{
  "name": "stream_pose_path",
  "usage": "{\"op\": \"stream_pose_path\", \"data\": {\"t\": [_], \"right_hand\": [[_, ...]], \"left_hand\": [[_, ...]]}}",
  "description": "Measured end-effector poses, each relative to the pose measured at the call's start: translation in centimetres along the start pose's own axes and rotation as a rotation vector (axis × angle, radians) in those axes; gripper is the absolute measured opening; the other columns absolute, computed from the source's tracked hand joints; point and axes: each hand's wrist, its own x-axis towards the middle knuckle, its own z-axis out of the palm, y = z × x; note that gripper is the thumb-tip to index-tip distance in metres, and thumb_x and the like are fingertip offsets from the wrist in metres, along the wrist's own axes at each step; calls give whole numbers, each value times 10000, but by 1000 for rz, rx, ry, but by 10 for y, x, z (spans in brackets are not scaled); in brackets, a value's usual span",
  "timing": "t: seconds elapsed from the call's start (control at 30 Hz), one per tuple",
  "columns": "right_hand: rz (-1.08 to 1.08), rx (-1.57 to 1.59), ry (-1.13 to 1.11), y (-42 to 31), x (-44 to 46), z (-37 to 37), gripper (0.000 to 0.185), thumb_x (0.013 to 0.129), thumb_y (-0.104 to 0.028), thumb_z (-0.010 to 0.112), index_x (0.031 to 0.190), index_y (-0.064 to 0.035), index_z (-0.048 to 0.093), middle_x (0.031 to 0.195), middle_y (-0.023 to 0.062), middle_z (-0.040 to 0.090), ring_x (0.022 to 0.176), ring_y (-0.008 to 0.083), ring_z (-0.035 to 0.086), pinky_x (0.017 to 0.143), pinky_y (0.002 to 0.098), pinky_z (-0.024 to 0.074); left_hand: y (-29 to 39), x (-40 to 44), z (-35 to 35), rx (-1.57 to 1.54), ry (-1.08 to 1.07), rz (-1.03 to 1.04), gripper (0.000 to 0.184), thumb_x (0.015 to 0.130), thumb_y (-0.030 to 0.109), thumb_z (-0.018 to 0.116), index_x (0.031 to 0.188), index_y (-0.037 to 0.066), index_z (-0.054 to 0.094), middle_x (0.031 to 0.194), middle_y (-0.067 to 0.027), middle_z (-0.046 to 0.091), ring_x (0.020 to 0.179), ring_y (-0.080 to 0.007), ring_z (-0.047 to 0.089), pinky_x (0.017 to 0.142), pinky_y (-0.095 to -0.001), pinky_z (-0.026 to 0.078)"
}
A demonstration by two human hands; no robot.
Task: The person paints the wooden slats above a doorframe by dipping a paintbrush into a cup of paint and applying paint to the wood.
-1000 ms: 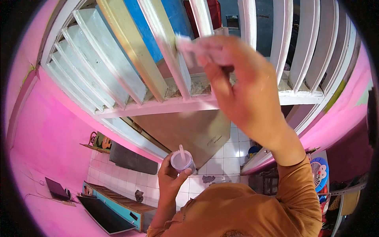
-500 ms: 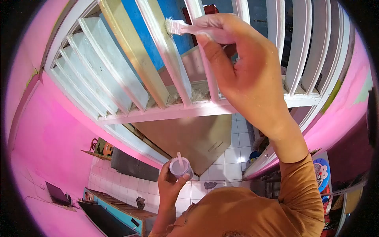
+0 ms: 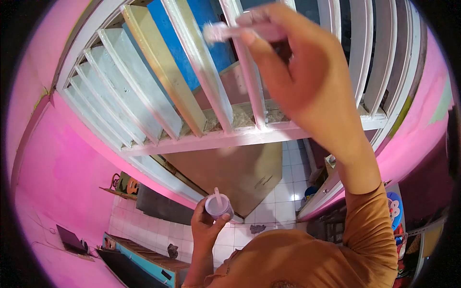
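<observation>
My right hand (image 3: 307, 77) is closed around the handle of a paintbrush (image 3: 221, 33), blurred by motion. Its whitish bristles point left, beside a partly white slat (image 3: 194, 53) of the window vent; I cannot tell whether they touch it. One slat to the left (image 3: 163, 72) is still beige-brown, while those further left are white. Lower down, my left hand (image 3: 205, 228) grips a small clear cup (image 3: 219, 207) with a pale stick standing in it. The cup's contents are hard to make out.
A white frame rail (image 3: 206, 143) runs beneath the slats. Below it stands a brown door panel (image 3: 225, 175) over white floor tiles (image 3: 269, 211). Pink walls (image 3: 62, 158) flank both sides. At lower left is a teal-edged cabinet (image 3: 139, 257); a blue round object (image 3: 394, 211) sits at right.
The brush in my right hand has moved off the slat face slightly and blurred. The view has shifted a little. My left hand keeps hold of the cup.
</observation>
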Motion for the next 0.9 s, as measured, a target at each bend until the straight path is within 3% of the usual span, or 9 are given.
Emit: {"op": "stream_pose_path", "data": {"t": [0.03,0.1,0.13,0.2,0.3,0.73,0.8,0.9], "right_hand": [[69,37,-63,-3,-8,-1,114,935,-72,611,1021,-5,642,852,161,674,713,285,598,649,377,474],[130,76,-127,-3,-13,2,158,944,-64,632,1092,-19,665,800,90,700,566,113,574,547,260,445],[111,81,-119,-3,-12,5,115,935,-76,605,1016,-6,646,829,158,674,713,283,598,645,378,471],[91,86,-98,-2,-2,11,109,926,-89,578,939,7,628,858,225,648,859,453,621,743,496,498],[-81,-28,28,8,29,17,98,882,-71,591,932,3,631,849,217,650,851,433,630,725,490,493],[50,55,-148,-2,70,-8,206,990,-129,503,943,45,603,910,263,656,848,430,641,783,498,496],[-85,5,-10,-7,66,-8,216,992,-118,490,910,52,595,880,265,651,837,448,626,773,491,494],[82,-68,-236,-25,59,-22,223,988,-114,490,908,63,599,869,273,644,831,451,620,770,497,489]], "left_hand": [[1,0,1,-14,8,-2,685,775,106,868,1332,-48,500,1230,-152,621,1143,-236,618,996,-382,503],[-1,0,2,-31,20,2,688,775,109,870,1333,-50,500,1231,-153,619,1145,-238,617,996,-382,502],[-5,1,0,-14,10,11,685,778,108,868,1333,-50,500,1233,-153,619,1143,-236,618,997,-381,502],[-6,1,-2,13,-4,29,682,781,107,866,1334,-50,500,1235,-152,618,1141,-234,619,999,-380,501],[-2,3,1,26,-18,34,676,786,102,862,1333,-55,499,1236,-150,621,1144,-231,618,1002,-382,499],[-4,7,0,-6,-21,16,675,789,135,873,1325,-60,512,1223,-138,624,1150,-230,610,1016,-383,483],[-6,7,-1,-21,-21,15,673,788,133,873,1323,-59,514,1223,-136,624,1151,-230,610,1017,-382,483],[-6,8,1,-15,-24,30,668,790,125,870,1325,-56,513,1229,-136,621,1151,-230,610,1014,-382,487]]}}
